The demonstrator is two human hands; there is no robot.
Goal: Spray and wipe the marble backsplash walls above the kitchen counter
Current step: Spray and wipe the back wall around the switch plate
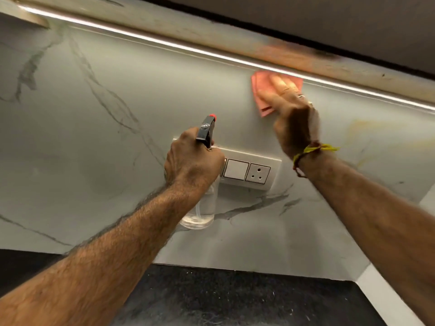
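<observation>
Forearms, two, bare, rise from the lower corners of the frame toward the wall. Below them, along the bottom edge, a dark speckled desk point(235, 300).

Left hand point(193, 163), centre frame: fingers curled round the neck of one clear spray bottle point(200, 215), held upright just in front of the wall. Its grey trigger head with an orange nozzle tip point(212, 116) sticks up above the fist; the clear body hangs below the wrist.

Right hand point(292, 114), upper right of centre: fingers straight and spread, palm pressing one pink cloth point(263, 100) flat on the wall. Blurred. Two rings on the fingers; yellow and red threads point(310, 151) tied at the wrist.

Marble backsplash point(94, 137), pale with grey veins, fills most of the frame. One white switch plate point(251, 170) sits on it at centre, its left end hidden behind the left hand; one blank rocker and one three-pin socket show. Faint yellowish marks on the marble at far right.

Cloth sits right under one bright light strip point(164, 43) running diagonally across the top; a dark cabinet underside point(329, 20) lies above it at upper right.
</observation>
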